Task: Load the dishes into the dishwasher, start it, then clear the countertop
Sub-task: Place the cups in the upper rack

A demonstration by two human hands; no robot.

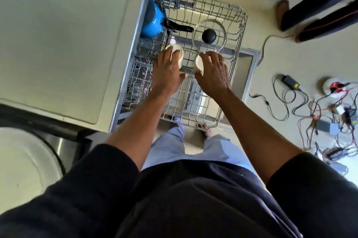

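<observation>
white cups (177, 50) held over wire rack (243, 25)

Both arms reach forward and down, forearms bare, dark sleeves (93, 183) pushed up to the elbows. Left hand (166, 75) is palm down, fingers curled over a white cup (177, 52). Right hand (213, 75) is just beside it, fingers curled round a second white cup (199, 63).

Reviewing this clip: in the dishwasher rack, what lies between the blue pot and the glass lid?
Head view: the pot's black handle runs from the blue pot toward the glass lid; otherwise only bare rack wire. Whether it touches the lid is unclear.
</observation>
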